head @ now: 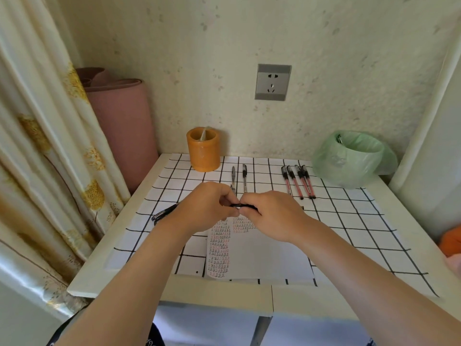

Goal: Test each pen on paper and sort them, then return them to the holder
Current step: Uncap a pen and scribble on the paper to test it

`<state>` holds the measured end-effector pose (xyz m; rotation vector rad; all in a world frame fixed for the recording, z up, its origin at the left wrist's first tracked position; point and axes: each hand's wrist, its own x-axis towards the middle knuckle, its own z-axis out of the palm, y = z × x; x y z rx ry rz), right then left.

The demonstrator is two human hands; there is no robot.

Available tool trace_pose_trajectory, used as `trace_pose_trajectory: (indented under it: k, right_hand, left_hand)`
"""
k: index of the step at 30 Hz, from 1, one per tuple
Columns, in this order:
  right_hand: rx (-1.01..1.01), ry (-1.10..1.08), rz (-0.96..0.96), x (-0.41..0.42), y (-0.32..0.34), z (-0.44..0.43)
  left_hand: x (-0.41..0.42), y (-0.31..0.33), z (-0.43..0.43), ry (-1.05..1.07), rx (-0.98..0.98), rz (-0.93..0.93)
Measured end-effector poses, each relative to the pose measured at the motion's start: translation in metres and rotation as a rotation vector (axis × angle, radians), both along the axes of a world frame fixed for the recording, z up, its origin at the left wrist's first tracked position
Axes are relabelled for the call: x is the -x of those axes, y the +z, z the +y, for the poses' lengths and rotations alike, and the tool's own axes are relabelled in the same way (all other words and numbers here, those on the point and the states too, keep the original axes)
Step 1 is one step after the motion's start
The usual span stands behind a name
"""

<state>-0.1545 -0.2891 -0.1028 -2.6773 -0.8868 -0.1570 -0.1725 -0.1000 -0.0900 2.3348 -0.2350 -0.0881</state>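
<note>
Pen holder (203, 151): smooth, faintly glossy. Bin liner (331, 168): thin translucent plastic, crinkled. Paper sheet (269, 255): matt. Socket plate (262, 82): brushed metallic finish.

Cream wall (324, 46) before me, mottled with faint specks; one grey socket (273, 82) at centre. Floral curtain (37, 146) hangs to my left, a pink rolled mat (124, 126) upright beside it. White table (99, 273) stands against the wall under a black-grid cloth (349, 221). Light soft, even.

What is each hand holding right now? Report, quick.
Left hand: closed, pinching one end of the black pen.
Right hand: closed, gripping the other end of that pen.
</note>
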Motion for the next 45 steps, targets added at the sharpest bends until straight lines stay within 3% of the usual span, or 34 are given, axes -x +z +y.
trace_pose_trajectory:
  k: [4, 8, 10, 12, 15, 18, 21, 25, 28, 38, 45]
  right_hand:
    - [0.011, -0.020, -0.014, -0.003, -0.007, -0.001]
    - [0.004, -0.037, 0.088, -0.009, -0.011, -0.004]
    - [0.027, -0.050, 0.163, -0.012, -0.016, -0.008]
    - [-0.095, -0.050, 0.307, -0.014, -0.022, -0.013]
    - [-0.284, -0.078, 0.358, -0.019, -0.027, -0.020]
    - [-0.593, -0.161, 0.495, -0.023, -0.030, -0.019]
    - [-0.795, -0.166, 0.646, -0.025, -0.032, -0.018]
    - [-0.853, -0.142, 0.599, -0.022, -0.038, -0.021]
    - [-0.983, -0.150, 0.674, -0.017, -0.042, -0.018]
    - [-0.694, -0.172, 0.676, -0.012, -0.052, -0.016]
    - [-0.651, -0.119, 0.570, -0.017, -0.062, -0.014]
  left_hand:
    - [-0.007, -0.001, 0.002, -0.005, -0.009, 0.039]
    - [-0.015, -0.003, 0.005, -0.019, -0.015, 0.045]
    - [-0.020, -0.008, 0.007, -0.015, -0.108, 0.024]
    - [-0.025, -0.013, 0.011, 0.002, -0.262, 0.021]
    - [-0.029, -0.019, 0.015, -0.027, -0.391, 0.093]
    - [-0.029, -0.023, 0.014, -0.096, -0.512, 0.181]
    - [-0.029, -0.027, 0.011, -0.128, -0.563, 0.206]
    - [-0.029, -0.028, 0.008, -0.151, -0.569, 0.139]
    - [-0.029, -0.031, 0.004, -0.192, -0.514, 0.104]
    - [-0.036, -0.044, 0.000, -0.302, -0.437, 0.106]
    - [-0.036, -0.048, -0.004, -0.339, -0.413, 0.101]
